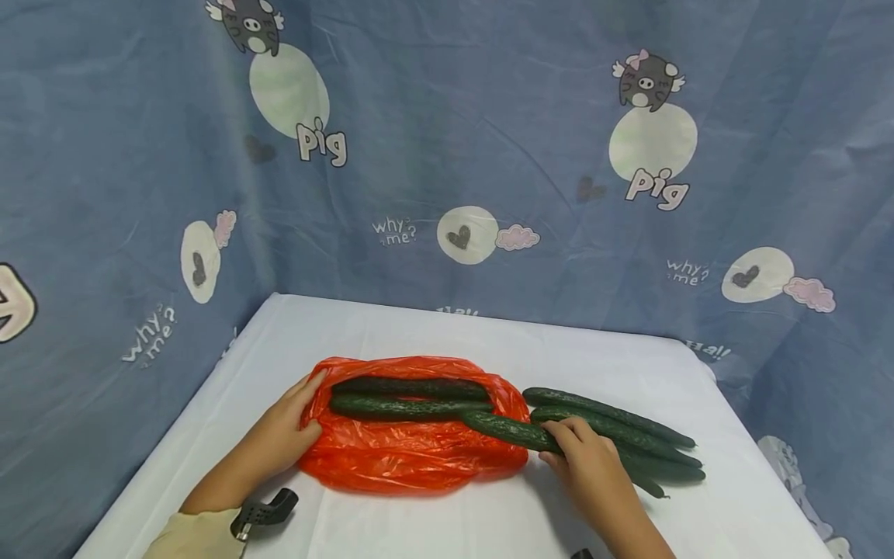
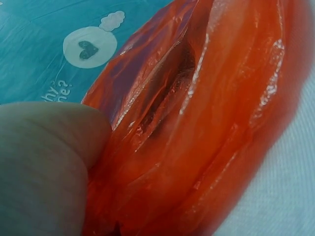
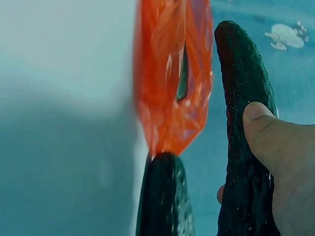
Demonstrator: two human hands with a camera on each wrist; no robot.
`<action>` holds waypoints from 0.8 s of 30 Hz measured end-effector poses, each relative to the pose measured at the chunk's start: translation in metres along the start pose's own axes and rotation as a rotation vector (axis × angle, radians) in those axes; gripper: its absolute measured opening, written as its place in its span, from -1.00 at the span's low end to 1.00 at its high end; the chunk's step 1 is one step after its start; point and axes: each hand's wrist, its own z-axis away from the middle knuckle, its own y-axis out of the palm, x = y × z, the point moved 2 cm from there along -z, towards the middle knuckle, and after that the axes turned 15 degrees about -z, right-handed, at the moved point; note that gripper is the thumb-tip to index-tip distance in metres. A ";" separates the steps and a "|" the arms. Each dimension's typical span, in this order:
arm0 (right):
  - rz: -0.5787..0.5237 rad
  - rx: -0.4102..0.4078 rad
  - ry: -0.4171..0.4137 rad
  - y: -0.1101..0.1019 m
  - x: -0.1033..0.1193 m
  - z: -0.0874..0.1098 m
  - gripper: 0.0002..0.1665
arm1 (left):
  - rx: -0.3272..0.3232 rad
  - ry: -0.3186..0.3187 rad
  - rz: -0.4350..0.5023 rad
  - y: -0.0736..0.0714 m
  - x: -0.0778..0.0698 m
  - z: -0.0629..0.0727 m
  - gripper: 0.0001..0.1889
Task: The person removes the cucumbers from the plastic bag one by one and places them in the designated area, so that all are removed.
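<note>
A red plastic bag (image 1: 391, 458) lies on the white table with its mouth spread open. Two dark green cucumbers (image 1: 412, 409) rest side by side inside it. At the bag's left end, my left hand (image 1: 282, 427) holds the rim; the left wrist view shows the thumb (image 2: 44, 167) against the plastic. My right hand (image 1: 587, 466) grips another cucumber (image 1: 506, 428), whose far tip reaches over the bag's right edge. In the right wrist view the thumb (image 3: 258, 115) lies along this cucumber, raised above the table.
More cucumbers (image 1: 615, 415) lie together on the table (image 1: 391, 322), right of the bag and partly behind my right hand. A blue patterned cloth (image 1: 419, 155) hangs around the table's back and sides.
</note>
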 end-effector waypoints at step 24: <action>0.015 0.039 0.143 -0.011 -0.042 0.024 -0.48 | -0.008 0.003 -0.008 -0.001 0.000 0.001 -0.12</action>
